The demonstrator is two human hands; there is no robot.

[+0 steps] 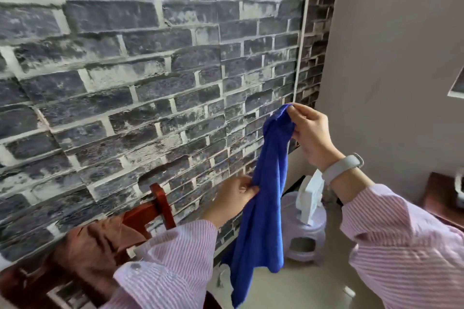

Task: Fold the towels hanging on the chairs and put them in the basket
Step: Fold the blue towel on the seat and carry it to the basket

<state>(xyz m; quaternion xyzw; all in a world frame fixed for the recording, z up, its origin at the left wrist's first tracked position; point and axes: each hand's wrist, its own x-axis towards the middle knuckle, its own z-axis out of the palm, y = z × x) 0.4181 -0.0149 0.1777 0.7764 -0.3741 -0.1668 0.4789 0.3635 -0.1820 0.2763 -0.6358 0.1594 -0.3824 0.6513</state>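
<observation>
Two hands (311,133) around hanging blue towel (266,195).

A red-brown wooden chair (160,206) at the lower left has a brown towel (100,246) hanging over its back, and on the pale floor (313,283) near the wall stands a light purple stool (305,236) with something white (311,195) on top.

A pale lilac stool (305,231) bearing a white tissue pack (310,195) stands by the grey brick wall (150,57).
</observation>
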